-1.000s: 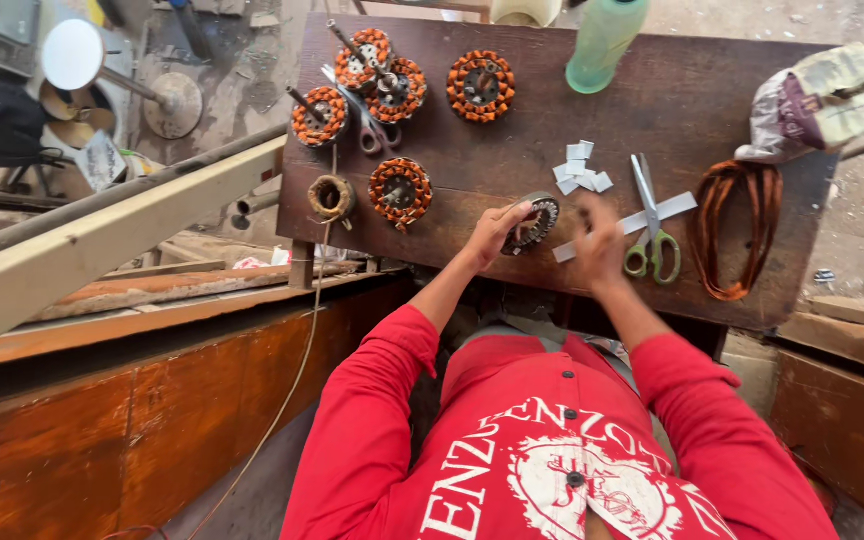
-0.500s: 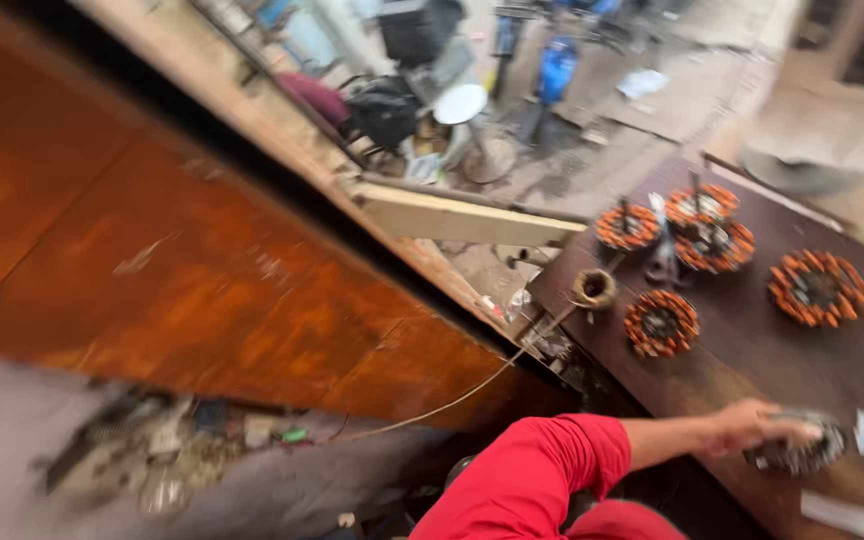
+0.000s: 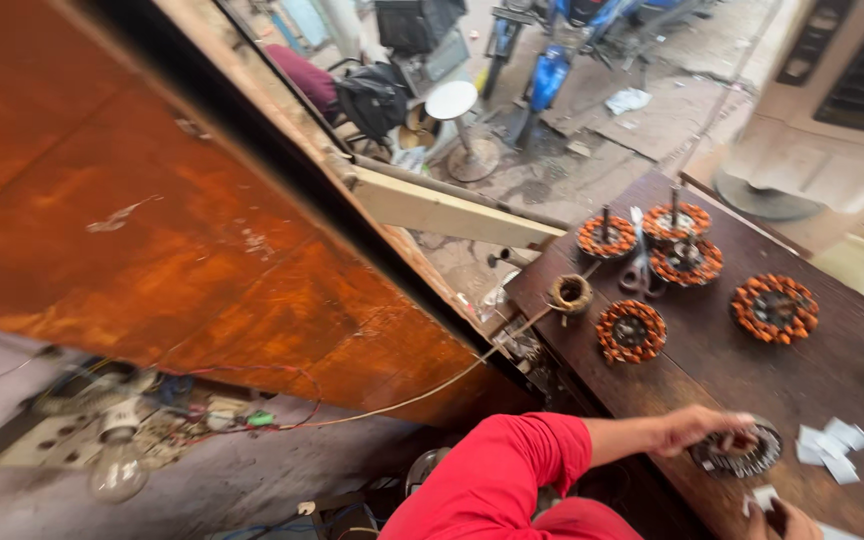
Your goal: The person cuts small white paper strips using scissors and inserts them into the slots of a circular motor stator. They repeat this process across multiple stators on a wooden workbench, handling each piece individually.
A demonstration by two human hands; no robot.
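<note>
Winding prep, by the look: left hand [image 3: 697, 432] fingers gripping bare stator core [image 3: 739, 452] near worktop [image 3: 812, 390] front edge; right hand [image 3: 787, 520] pinching paper slip [image 3: 762, 497], likely needs seating in a slot.

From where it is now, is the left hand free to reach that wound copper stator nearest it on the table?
Probably yes. The left hand rests on the grey unwound stator, and the nearest wound stator lies just beyond on the dark wooden table, with only bare tabletop between them.
</note>
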